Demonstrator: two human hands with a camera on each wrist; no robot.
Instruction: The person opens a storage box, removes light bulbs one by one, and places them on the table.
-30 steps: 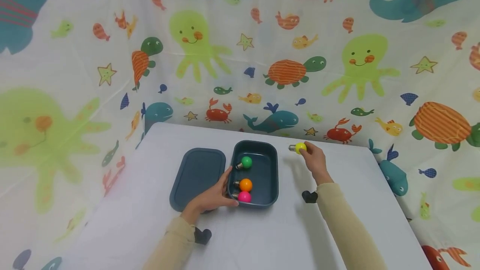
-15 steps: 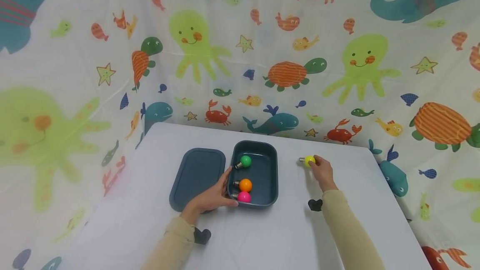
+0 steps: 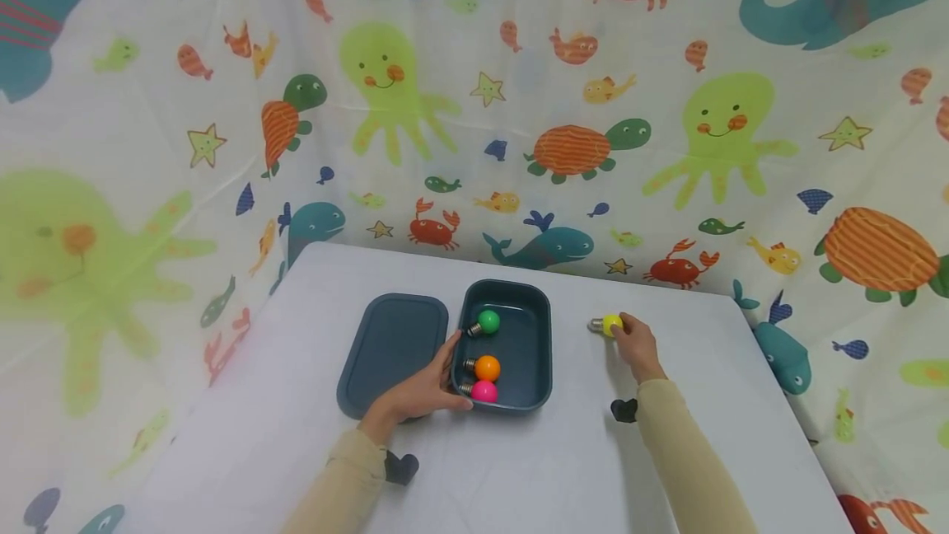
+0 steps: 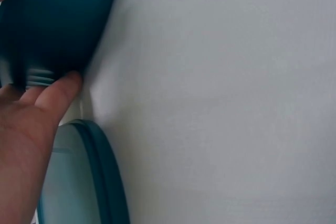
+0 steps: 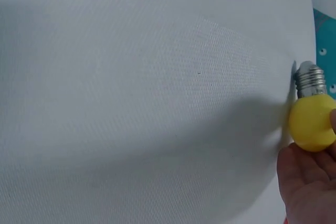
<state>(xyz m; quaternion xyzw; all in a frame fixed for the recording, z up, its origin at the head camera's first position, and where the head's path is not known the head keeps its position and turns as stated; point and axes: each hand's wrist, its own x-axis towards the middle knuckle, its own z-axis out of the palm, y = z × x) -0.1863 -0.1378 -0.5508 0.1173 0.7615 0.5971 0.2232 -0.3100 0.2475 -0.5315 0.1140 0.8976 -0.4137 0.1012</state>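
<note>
My left hand (image 3: 417, 391) holds the near left corner of a dark blue-grey box (image 3: 530, 353), thumb at its front side and fingers along its left wall. In the left wrist view, the fingers (image 4: 60, 93) touch the wall of the box (image 4: 63, 14). Inside lie a green light bulb (image 3: 488, 321), an orange one (image 3: 487, 368) and a pink one (image 3: 484, 391), their screw bases toward the left wall. Right of the box, my right hand (image 3: 636, 348) pinches a yellow light bulb (image 3: 611, 325) by its round end. Its metal base (image 5: 311, 80) points away from the palm in the right wrist view.
A flat lid (image 3: 393, 353) of the same colour lies on the white table (image 3: 489, 468), just left of the box and partly behind my left hand. A curtain (image 3: 445, 114) printed with sea animals hangs behind the table and on both sides.
My right hand has moved right and toward me with the yellow light bulb, then lowered slightly. The left hand, the box and the three bulbs inside have stayed put.
</note>
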